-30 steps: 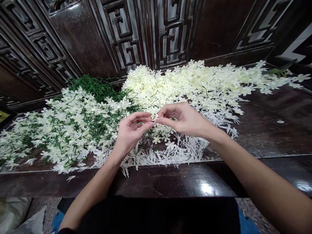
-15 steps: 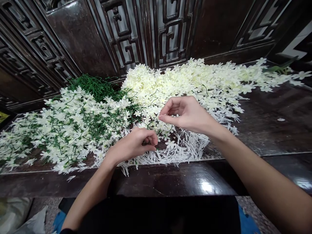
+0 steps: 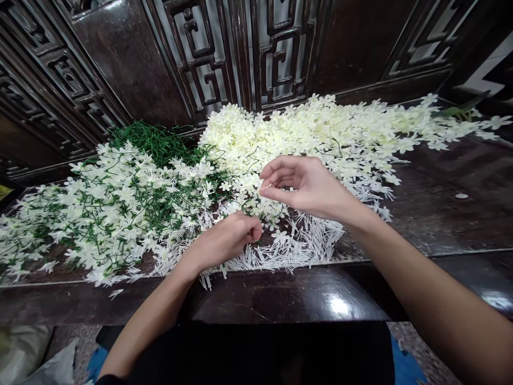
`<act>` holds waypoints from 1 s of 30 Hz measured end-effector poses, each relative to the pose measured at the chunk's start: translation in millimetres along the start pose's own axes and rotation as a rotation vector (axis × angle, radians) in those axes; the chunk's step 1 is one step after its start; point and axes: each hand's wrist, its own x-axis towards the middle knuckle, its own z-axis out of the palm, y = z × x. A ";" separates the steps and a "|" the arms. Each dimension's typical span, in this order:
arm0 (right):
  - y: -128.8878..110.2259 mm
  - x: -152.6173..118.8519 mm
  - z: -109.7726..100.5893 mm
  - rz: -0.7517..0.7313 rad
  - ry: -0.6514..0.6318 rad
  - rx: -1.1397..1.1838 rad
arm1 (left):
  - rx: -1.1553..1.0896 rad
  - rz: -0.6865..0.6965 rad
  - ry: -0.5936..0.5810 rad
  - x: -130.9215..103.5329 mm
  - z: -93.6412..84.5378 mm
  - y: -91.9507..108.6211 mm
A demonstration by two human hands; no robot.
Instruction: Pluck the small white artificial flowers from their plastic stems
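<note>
My right hand hovers over the flower pile, thumb and forefinger pinching a thin white piece; most of it is hidden. Lower and to the left, my left hand is closed, its fingertips curled toward the bench. Whatever it holds is hidden. Below and between the hands lie many thin white plastic sticks with a loose white artificial flower among them. Behind my right hand spreads a heap of pale cream flower heads. White flowers on green stems are piled to the left.
Everything lies on a dark polished wooden bench with a raised front edge. A tangle of green stems sits at the back against the carved wooden backrest. A small white disc lies at the right.
My left hand has shifted slightly right and up, and its fingers have curled in more tightly. My right hand's fingers have parted slightly, showing more of the white piece.
</note>
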 end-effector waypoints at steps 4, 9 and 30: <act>-0.5 0.6 -1.6 -0.004 0.005 0.019 | 0.009 0.023 0.086 -3.3 -4.4 3.0; -1.9 1.2 -3.7 -0.023 0.023 -0.028 | -0.073 0.004 0.300 0.5 -8.6 5.7; -5.9 -3.2 2.3 -0.107 0.012 0.058 | -0.248 -0.140 0.642 7.2 -10.5 8.7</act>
